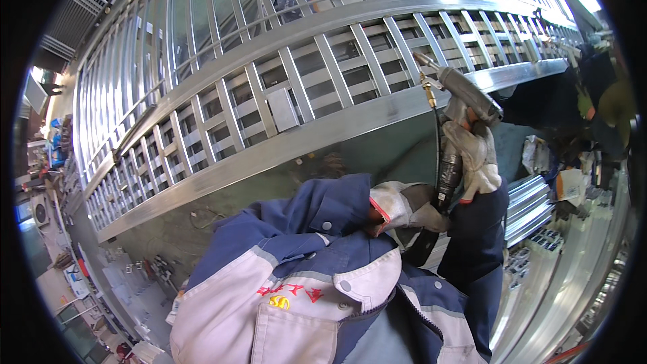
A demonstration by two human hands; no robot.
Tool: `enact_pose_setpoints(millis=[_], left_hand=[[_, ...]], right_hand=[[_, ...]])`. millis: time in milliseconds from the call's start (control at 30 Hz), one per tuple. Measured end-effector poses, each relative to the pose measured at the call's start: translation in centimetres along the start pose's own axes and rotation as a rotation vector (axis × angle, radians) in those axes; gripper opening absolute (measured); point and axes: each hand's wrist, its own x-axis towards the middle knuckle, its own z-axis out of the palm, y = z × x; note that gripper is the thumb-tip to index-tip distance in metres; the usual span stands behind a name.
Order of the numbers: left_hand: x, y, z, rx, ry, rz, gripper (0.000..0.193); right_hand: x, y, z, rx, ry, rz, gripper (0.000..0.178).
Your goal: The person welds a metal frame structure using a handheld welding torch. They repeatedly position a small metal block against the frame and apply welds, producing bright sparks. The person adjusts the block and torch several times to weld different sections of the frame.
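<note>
Over the near rail (364, 113) of the slatted frame (283, 38), gripping the torch-like tool (472, 91) by its handle (449, 174) in the right hand (477, 158), likely steadying the nozzle (424, 61); holding the left hand (401, 203) just below, probably supporting weight, not showing whether closed

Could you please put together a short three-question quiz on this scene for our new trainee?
1. Multiple choice: what colour is the barred metal frame?
A) Red
B) Silver
C) Black

2. True or false: the person's left hand is bare.

3. Short answer: what kind of thing does the person's right hand grip?

Key:
1. B, silver.
2. False; it wears a pale glove with red edging at the cuff.
3. A handheld tool with a grey body, its tip directed toward the frame.
</note>
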Motion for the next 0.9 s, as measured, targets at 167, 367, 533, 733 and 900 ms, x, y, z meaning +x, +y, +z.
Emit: enact_pose_setpoints(millis=[167, 367, 533, 733, 900], left_hand=[[-0.9, 0.3, -4.5, 0.045, 0.001, 0.073, 0.046], [-2.4, 0.5, -9.1, 0.1, 0.017, 0.086, 0.049], [-2.7, 0.6, -12.3, 0.215, 0.08, 0.059, 0.052], [-7.5, -3.1, -18.7, 0.126, 0.55, 0.043, 0.056], [-14.7, -7.0, -21.8, -0.402, 1.235, 0.373, 0.044]], right_hand=[[2.6, -0.4, 6.8, -0.292, -0.106, -0.098, 0.071], [0.5, -0.6, 13.1, -0.485, -0.123, 0.01, 0.084], [2.2, -0.9, 15.1, -0.428, -0.09, 0.023, 0.087], [9.4, -1.6, 10.5, -0.44, -0.09, -0.001, 0.083], [19.0, -2.1, 4.0, -0.472, -0.153, -0.016, 0.077]])
